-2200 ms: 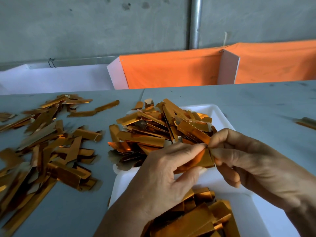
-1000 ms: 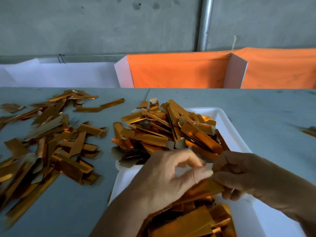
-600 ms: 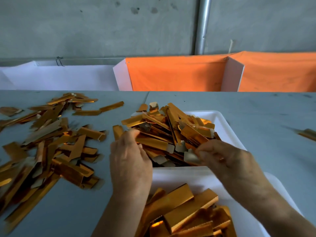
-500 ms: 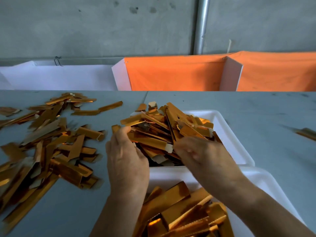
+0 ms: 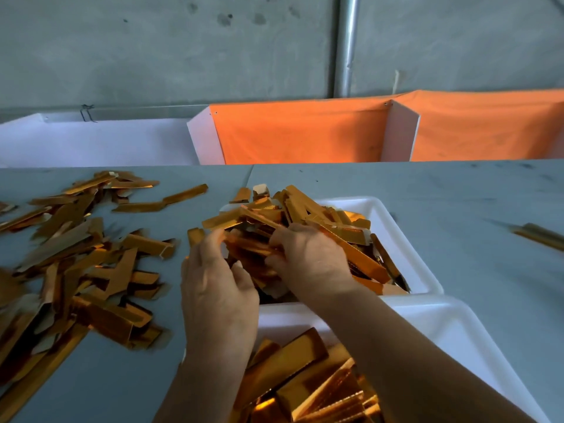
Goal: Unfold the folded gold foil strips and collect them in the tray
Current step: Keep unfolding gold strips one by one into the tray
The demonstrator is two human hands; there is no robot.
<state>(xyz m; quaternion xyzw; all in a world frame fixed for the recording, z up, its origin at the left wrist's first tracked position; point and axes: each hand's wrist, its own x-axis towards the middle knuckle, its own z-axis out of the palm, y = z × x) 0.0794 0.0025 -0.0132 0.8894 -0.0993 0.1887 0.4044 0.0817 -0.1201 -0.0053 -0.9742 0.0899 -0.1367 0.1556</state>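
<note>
Two hands work the far tray (image 5: 393, 227) at twelve o'clock: our left hand (image 5: 218, 288) and right hand (image 5: 308, 257) both curl into its heap of folded strips (image 5: 305, 215), though whether either has one pinched we cannot tell. We should lift a single strip and open it over the near tray (image 5: 451, 328) at six o'clock.

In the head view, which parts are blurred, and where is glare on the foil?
Head view: the left hand and right hand are slightly motion-blurred, as is the lone strip at far right; bright orange glare sits on the strips in the near tray.
</note>
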